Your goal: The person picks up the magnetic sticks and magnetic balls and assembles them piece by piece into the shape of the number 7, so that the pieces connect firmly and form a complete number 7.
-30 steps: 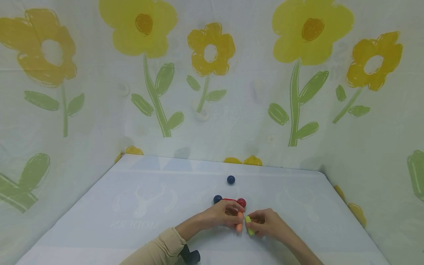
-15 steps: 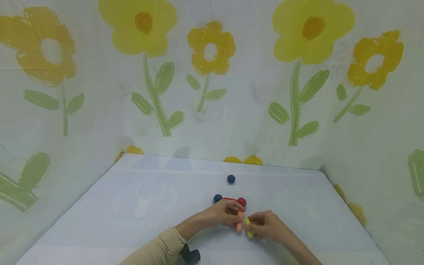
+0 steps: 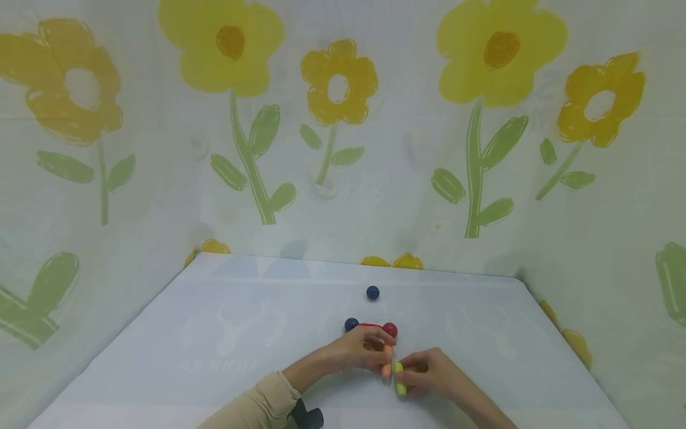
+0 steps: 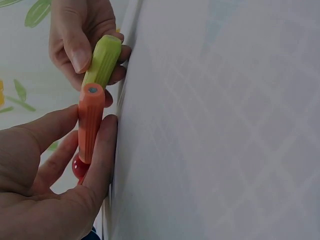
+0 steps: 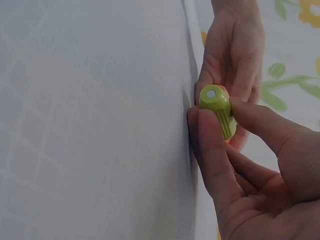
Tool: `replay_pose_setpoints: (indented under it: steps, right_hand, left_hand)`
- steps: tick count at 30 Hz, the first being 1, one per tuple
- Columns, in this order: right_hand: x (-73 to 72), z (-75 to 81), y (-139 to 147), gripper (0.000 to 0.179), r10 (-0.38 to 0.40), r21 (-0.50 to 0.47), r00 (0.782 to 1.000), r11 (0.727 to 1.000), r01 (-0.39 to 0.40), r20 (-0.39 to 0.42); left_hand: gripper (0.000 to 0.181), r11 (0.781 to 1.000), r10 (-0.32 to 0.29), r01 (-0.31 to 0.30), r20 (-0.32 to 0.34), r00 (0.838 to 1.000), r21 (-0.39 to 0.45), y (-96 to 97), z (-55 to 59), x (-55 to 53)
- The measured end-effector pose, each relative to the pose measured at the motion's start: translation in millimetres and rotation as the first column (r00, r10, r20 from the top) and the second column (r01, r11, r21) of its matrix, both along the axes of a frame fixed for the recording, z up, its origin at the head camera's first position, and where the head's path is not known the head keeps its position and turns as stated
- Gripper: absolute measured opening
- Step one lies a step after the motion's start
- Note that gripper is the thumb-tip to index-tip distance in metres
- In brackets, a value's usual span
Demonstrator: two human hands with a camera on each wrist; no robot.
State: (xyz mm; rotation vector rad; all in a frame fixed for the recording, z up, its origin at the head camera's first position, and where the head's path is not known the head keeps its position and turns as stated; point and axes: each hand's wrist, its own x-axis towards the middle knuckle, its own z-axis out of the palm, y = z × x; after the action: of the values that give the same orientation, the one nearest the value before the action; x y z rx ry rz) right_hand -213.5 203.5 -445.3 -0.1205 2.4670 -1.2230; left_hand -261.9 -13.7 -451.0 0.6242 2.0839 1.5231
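Note:
Low over the white table, my left hand (image 3: 360, 348) pinches an orange magnetic stick (image 3: 387, 364) between thumb and fingers. A small metal disc shows in the stick's end in the left wrist view. My right hand (image 3: 433, 374) pinches a yellow-green magnetic stick (image 3: 400, 380), ribbed along its side, with a similar disc in its end (image 5: 211, 93). In the head view the two sticks lie side by side, a narrow gap apart. Just beyond my left fingers are a red ball (image 3: 390, 329), a red stick (image 3: 371, 325) partly hidden by the hand, and a dark blue ball (image 3: 351, 324).
Farther back on the table (image 3: 161, 357) sits another dark blue ball (image 3: 373, 292). A black object (image 3: 309, 415) with a rounded end lies by my left sleeve, partly covered by it. A flower-printed curtain (image 3: 375, 196) hangs behind the table and along its sides.
My right hand has drawn the yellow-green stick toward me and slightly left, nearer the front end of the orange one. The left hand and the orange stick have barely moved.

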Motion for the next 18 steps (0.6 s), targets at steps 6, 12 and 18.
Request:
replay_pose_setpoints:
  steps: [6,12,18]
  right_hand:
    - [3.7,-4.0,3.8,0.057,0.012,-0.073,0.999,0.997,-0.009,0.041]
    - [7.6,-4.1,1.5,0.055,-0.005,-0.110,0.995,0.994,0.016,0.096]
    - [9.5,-3.0,0.7,0.059,0.012,-0.113,0.992,0.994,0.002,0.125]
  left_hand:
    - [0.025,1.000,0.001,-0.001,0.000,1.000,0.009,-0.3,-1.4,0.2]
    - [0.026,1.000,0.007,-0.007,0.013,1.000,0.006,0.1,-2.0,0.0]
    - [0.026,1.000,0.003,-0.003,0.011,1.000,0.000,0.2,-0.8,-1.3]
